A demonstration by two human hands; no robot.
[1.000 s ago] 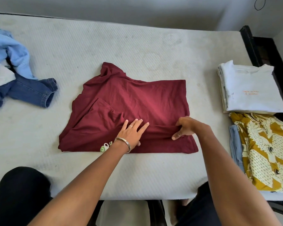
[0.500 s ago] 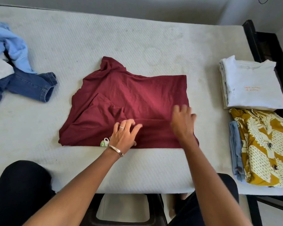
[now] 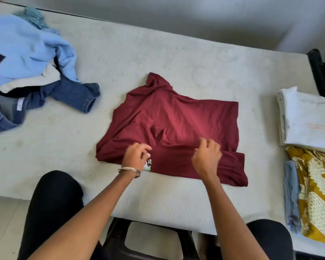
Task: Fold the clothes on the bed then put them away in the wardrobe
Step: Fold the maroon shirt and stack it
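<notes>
Two hands work the maroon shirt point(image 3: 176, 124) on the bed point(image 3: 158, 59): left hand point(image 3: 136, 156) and right hand point(image 3: 206, 156) both curl onto its near fold, which runs sideways between them; grip unclear.

both hands point(image 3: 137, 156) point(image 3: 206, 156) forward, fingers curled

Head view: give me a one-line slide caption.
Both hands, left and right, work a fold on a maroon shirt on the bed, between unfolded clothes and folded stacks.
</notes>
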